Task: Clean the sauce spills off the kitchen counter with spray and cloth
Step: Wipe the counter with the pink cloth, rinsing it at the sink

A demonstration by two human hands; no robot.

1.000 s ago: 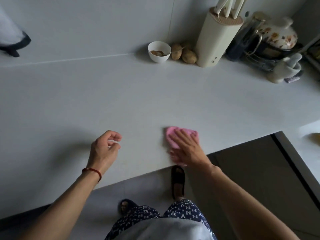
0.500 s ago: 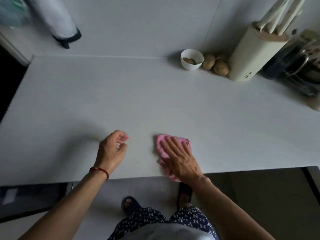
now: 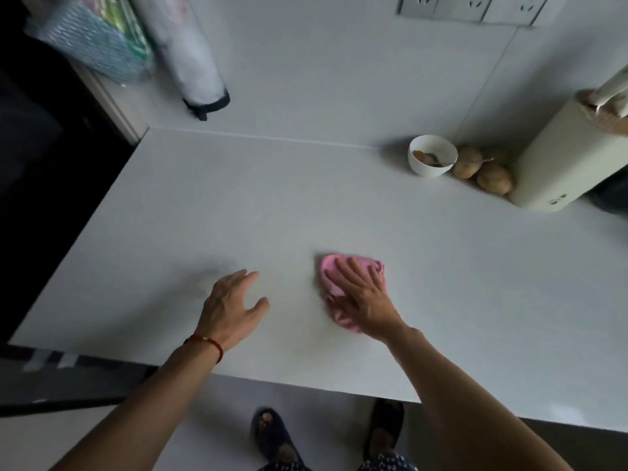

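Note:
A pink cloth lies bunched on the white kitchen counter, near its front edge. My right hand presses flat on the cloth with straight, spread fingers and covers most of it. My left hand, with a red string at the wrist, hovers or rests on the bare counter to the left of the cloth, fingers extended and holding nothing. No spray bottle is in view. I see no clear sauce spill on the counter; a faint grey smudge lies just beyond my left fingertips.
At the back right stand a white bowl with some food, two potatoes and a cream knife block. A rolled white cloth and bags hang at the back left. The counter's left edge drops to a dark gap.
My view has swung left, so the kettle and pots at the right are out of frame. My left hand has uncurled and stretched forward. My right hand stays flat on the cloth.

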